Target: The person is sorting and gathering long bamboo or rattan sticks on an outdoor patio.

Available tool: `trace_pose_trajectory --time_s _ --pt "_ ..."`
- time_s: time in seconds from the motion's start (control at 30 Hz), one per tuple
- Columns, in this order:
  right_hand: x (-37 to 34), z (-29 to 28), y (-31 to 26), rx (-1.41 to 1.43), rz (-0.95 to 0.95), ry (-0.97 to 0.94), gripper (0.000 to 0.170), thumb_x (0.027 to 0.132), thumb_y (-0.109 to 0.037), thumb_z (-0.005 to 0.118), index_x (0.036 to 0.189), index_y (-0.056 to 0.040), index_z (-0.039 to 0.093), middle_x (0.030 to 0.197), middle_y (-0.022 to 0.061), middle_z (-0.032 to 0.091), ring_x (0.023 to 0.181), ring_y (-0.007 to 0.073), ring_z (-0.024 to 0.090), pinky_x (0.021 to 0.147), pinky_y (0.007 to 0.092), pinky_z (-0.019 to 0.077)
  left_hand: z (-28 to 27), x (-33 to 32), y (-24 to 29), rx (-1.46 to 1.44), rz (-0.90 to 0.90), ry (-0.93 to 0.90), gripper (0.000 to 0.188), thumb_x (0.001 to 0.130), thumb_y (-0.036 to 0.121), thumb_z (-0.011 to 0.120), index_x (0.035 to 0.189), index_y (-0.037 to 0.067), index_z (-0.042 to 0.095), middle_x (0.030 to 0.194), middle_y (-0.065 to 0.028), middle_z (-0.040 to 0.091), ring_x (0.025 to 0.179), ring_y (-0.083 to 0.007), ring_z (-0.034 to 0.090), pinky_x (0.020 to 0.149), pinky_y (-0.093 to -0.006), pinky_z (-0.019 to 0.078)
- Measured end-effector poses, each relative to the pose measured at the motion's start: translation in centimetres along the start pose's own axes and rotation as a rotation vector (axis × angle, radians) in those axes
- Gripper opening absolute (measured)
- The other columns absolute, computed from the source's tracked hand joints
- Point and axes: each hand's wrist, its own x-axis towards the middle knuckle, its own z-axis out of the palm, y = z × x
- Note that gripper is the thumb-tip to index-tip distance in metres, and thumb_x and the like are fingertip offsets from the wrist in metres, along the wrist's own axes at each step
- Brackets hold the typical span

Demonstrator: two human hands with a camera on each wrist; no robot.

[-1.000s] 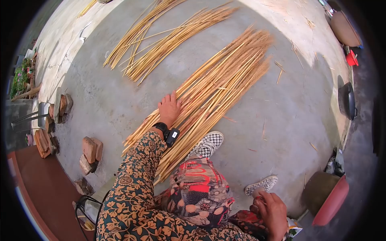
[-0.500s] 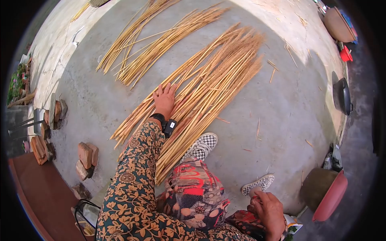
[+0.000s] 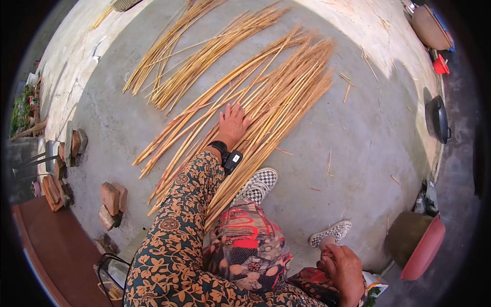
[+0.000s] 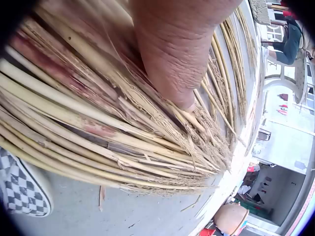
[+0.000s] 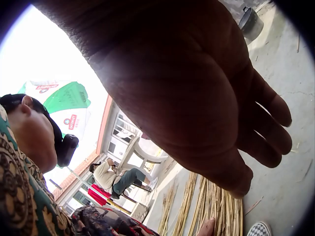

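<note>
A wide spread of dry yellow stalks with brushy tips (image 3: 286, 102) lies on the grey concrete before the person. The left hand (image 3: 233, 124) rests on the middle of these stalks with its fingers spread forward. In the left wrist view a finger or thumb of that hand (image 4: 177, 54) lies against the stalks (image 4: 98, 128). The right hand (image 3: 344, 272) hangs near the right knee, away from the stalks, its fingers loosely bent. Nothing shows in it in the right wrist view, where the hand (image 5: 192, 98) looms close and dark.
Two more stalk bundles (image 3: 204, 56) lie farther off. Bricks (image 3: 111, 199) stand at left, near a brown-red surface (image 3: 56, 245). At right are a black pan (image 3: 436, 120), a red-brown basin (image 3: 423, 248) and a red container (image 3: 440, 65). A seated person (image 5: 110, 178) shows in the right wrist view.
The left hand has moved right across the stalks. Several stalks on the left now lie separated from the rest, with wider gaps. The right hand has barely moved.
</note>
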Motion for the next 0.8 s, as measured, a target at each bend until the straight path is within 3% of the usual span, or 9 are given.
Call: trace_pose_trajectory --time_s 0.07,0.2,0.33,0.43,0.57,0.67,0.8 --pt "0.0 -0.1 0.2 -0.006 -0.005 0.008 0.025 0.077 -0.017 0.065 0.099 -0.0070 0.059 0.079 0.0138 0.057 0.075 0.0346 0.056 0.065 0.0425 0.0450 1.0 -1.2 1.7 -0.124 0.073 -0.091 0.053 0.092 0.046 0.037 0.132 0.012 0.041 0.143 -0.0084 0.031 0.135 -0.0300 0.018 0.108 -0.0493 0.0158" --pt "0.0 -0.2 0.4 -0.005 -0.009 0.010 0.024 0.077 -0.017 0.065 0.099 -0.0077 0.059 0.079 0.0137 0.057 0.075 0.0346 0.056 0.065 0.0425 0.0449 2.1 -3.2 0.8 -0.007 0.303 0.008 0.055 0.092 0.047 0.038 0.132 0.011 0.041 0.140 -0.0079 0.037 0.134 -0.0294 0.024 0.108 -0.0475 0.0170" --pt "0.0 -0.6 -0.7 -0.007 0.027 -0.019 0.024 0.077 -0.016 0.065 0.099 -0.0082 0.059 0.079 0.0139 0.057 0.075 0.0346 0.056 0.066 0.0425 0.0450 -1.0 -2.8 0.2 0.094 0.265 0.017 0.050 0.090 0.042 0.044 0.131 0.012 0.042 0.135 -0.0067 0.043 0.132 -0.0285 0.027 0.108 -0.0490 0.0144" --pt "-0.1 -0.9 -0.9 0.006 0.039 -0.015 0.025 0.077 -0.016 0.065 0.099 -0.0083 0.059 0.080 0.0141 0.058 0.075 0.0348 0.057 0.066 0.0426 0.0451 -1.2 -2.4 -1.1 0.003 0.275 0.079 0.046 0.089 0.037 0.047 0.129 0.013 0.043 0.133 -0.0042 0.045 0.132 -0.0282 0.027 0.108 -0.0505 0.0116" --pt "-0.3 -0.2 0.6 0.016 0.002 0.021 0.026 0.076 -0.015 0.066 0.100 -0.0084 0.059 0.081 0.0141 0.058 0.076 0.0347 0.057 0.067 0.0424 0.0454 -1.7 -2.2 -0.2 -0.121 0.357 0.057 0.054 0.089 0.039 0.049 0.133 0.011 0.038 0.141 -0.0110 0.034 0.133 -0.0283 0.025 0.108 -0.0487 0.0156" --pt "-0.4 -0.5 0.2 -0.018 0.014 -0.010 0.032 0.072 -0.015 0.069 0.102 -0.0071 0.060 0.087 0.0128 0.060 0.079 0.0322 0.059 0.071 0.0397 0.0469 -0.9 -2.4 1.8 -0.042 0.249 -0.156 0.060 0.089 0.043 0.045 0.137 0.009 0.032 0.146 -0.0125 0.025 0.135 -0.0280 0.021 0.108 -0.0487 0.0145" --pt "-0.1 -1.4 -1.4 0.013 0.049 -0.017 0.029 0.073 -0.014 0.067 0.100 -0.0082 0.059 0.081 0.0139 0.058 0.077 0.0347 0.057 0.067 0.0423 0.0456 0.6 -3.3 3.7 -0.048 0.284 -0.181 0.062 0.090 0.044 0.043 0.141 0.013 0.025 0.149 -0.0087 0.019 0.136 -0.0275 0.018 0.109 -0.0501 0.0115"
